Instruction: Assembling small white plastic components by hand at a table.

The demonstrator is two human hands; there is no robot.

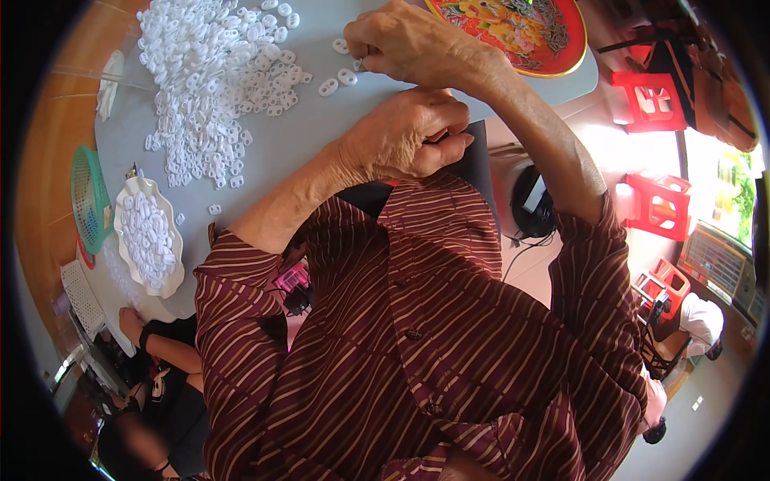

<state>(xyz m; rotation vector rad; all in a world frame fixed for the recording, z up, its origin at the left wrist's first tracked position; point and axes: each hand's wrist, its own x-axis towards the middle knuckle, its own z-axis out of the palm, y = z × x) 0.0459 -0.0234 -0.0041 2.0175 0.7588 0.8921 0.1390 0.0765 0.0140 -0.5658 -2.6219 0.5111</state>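
My right hand [409, 44] reaches over the grey table with its fingers curled down and pinched. Its fingertips are beside a few white oval plastic pieces with two holes [346, 77]; anything between them is hidden. Closer to my body, at the table's edge, my left hand [413, 135] is closed, thumb pressed toward the bent fingers. What it holds, if anything, I cannot make out. A large heap of the same white pieces [200, 72] spreads over the table to the left. Beyond my right wrist, a red floral tray [573, 36] carries many small, thin, dark bits.
A scalloped white dish [175, 276] full of white pieces stands at the table's left, near a green mesh basket [90, 200]. Another person's hand [131, 325] rests by the table's lower left. Red plastic stools [654, 100] stand on the floor at right.
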